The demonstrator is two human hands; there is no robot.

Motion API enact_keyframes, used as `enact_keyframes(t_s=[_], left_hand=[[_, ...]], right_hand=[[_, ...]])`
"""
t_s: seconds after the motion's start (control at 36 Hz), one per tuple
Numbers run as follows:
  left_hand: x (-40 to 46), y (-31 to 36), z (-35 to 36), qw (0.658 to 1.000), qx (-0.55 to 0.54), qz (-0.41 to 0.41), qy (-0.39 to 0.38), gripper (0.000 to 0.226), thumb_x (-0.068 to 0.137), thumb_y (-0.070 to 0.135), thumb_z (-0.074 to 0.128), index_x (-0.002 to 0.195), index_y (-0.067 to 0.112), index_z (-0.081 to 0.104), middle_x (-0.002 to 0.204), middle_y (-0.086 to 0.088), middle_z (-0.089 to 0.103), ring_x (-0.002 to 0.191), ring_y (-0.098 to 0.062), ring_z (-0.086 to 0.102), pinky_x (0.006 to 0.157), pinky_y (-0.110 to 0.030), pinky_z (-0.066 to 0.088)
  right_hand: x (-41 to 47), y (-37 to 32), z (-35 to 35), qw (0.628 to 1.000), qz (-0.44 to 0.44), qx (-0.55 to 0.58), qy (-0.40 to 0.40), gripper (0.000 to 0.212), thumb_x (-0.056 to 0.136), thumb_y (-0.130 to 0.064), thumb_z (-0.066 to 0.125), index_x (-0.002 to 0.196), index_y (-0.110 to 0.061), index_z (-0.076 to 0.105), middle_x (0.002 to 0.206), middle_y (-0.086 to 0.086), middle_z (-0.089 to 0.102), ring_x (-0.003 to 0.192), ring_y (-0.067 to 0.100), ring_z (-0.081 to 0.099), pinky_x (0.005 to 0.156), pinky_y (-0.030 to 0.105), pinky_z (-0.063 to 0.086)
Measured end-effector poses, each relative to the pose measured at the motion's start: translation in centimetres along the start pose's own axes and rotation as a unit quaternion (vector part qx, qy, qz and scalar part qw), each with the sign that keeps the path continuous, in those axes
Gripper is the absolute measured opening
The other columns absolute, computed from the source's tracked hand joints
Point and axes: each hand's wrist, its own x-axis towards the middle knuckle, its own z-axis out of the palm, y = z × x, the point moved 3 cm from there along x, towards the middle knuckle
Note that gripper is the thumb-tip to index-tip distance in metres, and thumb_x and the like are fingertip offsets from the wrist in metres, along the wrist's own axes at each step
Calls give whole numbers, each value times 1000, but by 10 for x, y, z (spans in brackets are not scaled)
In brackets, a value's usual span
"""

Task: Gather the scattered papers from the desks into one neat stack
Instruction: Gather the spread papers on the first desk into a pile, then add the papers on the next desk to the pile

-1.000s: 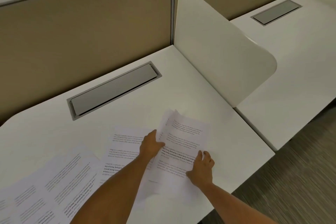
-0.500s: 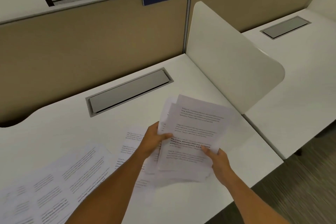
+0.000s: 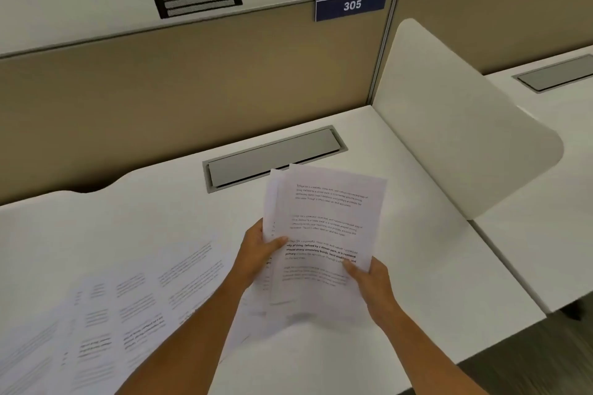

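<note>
A loose bunch of printed papers (image 3: 327, 218) is held tilted above the white desk (image 3: 417, 266). My left hand (image 3: 260, 250) grips its left edge with the thumb on top. My right hand (image 3: 369, 276) pinches its lower right corner. The sheets are fanned slightly, edges uneven. Several more printed sheets (image 3: 128, 308) lie overlapping flat on the desk to the left, partly hidden by my left forearm.
A grey cable hatch (image 3: 272, 157) is set in the desk behind the papers. A tan partition (image 3: 192, 83) with a blue "305" sign (image 3: 351, 5) stands at the back. A white curved divider (image 3: 455, 138) separates a second desk (image 3: 561, 234) on the right.
Both hands have lifted the bunch of papers off the desk and raised it toward me. The view has tilted up and to the left.
</note>
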Motion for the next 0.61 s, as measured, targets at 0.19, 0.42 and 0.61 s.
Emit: enact_keyframes(t_s=[0.19,0.42,0.61], left_hand=[[-24,-13,-33,999,5,-2,39,48,80,30,79,122,24,57,113,2,73,96,-20,74,75,-39,63],[-44,-40,-55,997,71,-24,27,38,84,31,75,118,21,63,108,2,76,93,-17,75,78,-39,63],[-44,-54,-60,989,138,-51,25,35,90,19,68,124,16,63,115,0,72,99,-16,71,87,-40,60]], right_hand=[[-14,5,28,1000,8,-18,-17,20,90,-18,73,109,-25,73,100,-5,80,86,15,78,67,29,63],[-30,22,57,996,41,-78,-23,26,92,-9,70,103,-32,68,92,-15,77,82,5,75,63,16,58],[-37,48,75,989,114,-89,0,27,91,0,66,97,-26,70,92,-7,74,87,15,71,68,27,56]])
